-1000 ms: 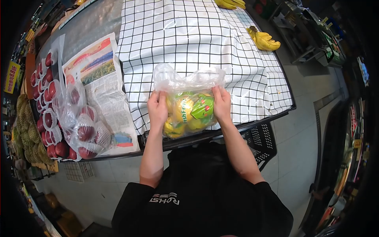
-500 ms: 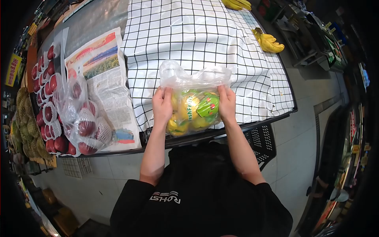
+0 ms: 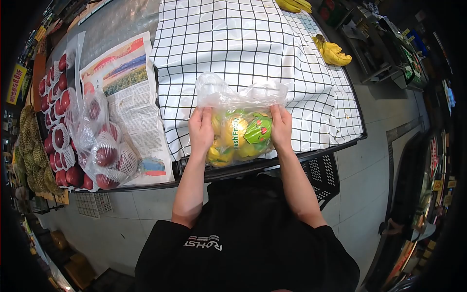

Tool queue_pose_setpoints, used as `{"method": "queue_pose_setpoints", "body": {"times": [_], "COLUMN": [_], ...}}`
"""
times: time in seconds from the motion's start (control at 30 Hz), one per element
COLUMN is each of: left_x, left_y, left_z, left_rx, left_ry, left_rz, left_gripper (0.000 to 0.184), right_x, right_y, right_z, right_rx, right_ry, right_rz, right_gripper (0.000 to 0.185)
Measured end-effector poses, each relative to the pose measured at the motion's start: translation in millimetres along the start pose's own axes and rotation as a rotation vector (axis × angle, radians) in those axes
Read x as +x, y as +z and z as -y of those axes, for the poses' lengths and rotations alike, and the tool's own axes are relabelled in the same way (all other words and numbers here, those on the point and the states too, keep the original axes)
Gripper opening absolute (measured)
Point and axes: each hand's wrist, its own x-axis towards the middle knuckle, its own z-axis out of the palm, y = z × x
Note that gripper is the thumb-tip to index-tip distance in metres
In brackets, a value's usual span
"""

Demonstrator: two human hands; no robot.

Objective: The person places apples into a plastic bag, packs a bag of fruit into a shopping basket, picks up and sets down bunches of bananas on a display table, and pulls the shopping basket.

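Note:
A clear plastic bag [image 3: 239, 131] with green "Fresh Fruit" print holds several yellow-green fruits, whose kind I cannot make out. It lies at the near edge of a table covered with a white cloth [image 3: 209, 44] of black grid lines. My left hand [image 3: 200, 129] is closed on the bag's left side, thumb on top. On the opposite side my right hand [image 3: 280, 127] pinches the plastic the same way. Above both hands the bag's loose, crumpled top spreads over the cloth.
Left of the cloth lies a newspaper [image 3: 131, 102]. Beside it are a plastic bag of red fruit in foam nets [image 3: 109, 155] and rows of similar fruit [image 3: 61, 131]. Durians [image 3: 36, 155] stand far left. Bananas [image 3: 332, 51] rest at the table's right edge. A black perforated crate [image 3: 321, 177] sits below.
Almost nothing differs. Both hands keep their hold on the bag, and its right side has spread very slightly to the right.

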Motion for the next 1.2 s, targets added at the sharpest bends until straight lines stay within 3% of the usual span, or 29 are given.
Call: {"method": "queue_pose_setpoints", "body": {"times": [1.0,1.2], "left_x": [-3.7,-3.2], "left_y": [-1.4,-8.0], "left_z": [-1.6,-2.6], "left_rx": [-0.012,-0.238], "left_ry": [0.023,-0.069], "left_rz": [-0.049,-0.043], "left_gripper": [0.029,0.038], "right_x": [-0.2,0.5], "right_y": [1.0,0.4], "right_z": [0.6,0.3], "right_rx": [0.029,0.042], "right_ry": [-0.005,0.01], "right_rz": [0.009,0.008], "right_gripper": [0.032,0.031]}}
